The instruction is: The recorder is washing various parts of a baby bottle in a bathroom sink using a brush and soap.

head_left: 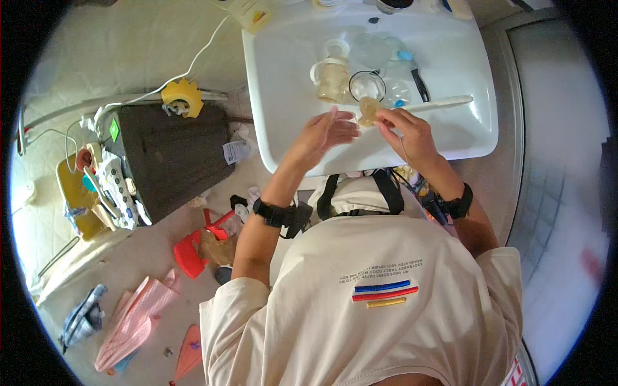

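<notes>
My right hand pinches a translucent amber piece, maybe silicone, over the white washbasin. A thin pale strand hangs below those fingers. To its left, my left hand is slightly blurred, fingers extended and holding nothing. Beyond the hands stand an amber-tinted bottle with a white handle and a clear cup with a dark rim. Clear round covers lie behind them. On the right are a black handle and a long white stick, its near end hidden by my right hand.
A dark cabinet stands left, with a yellow ring-shaped object on it and a yellow basket beside it. A white cable runs above. On the floor lie a red plastic item and pink cloth. A glass door is right.
</notes>
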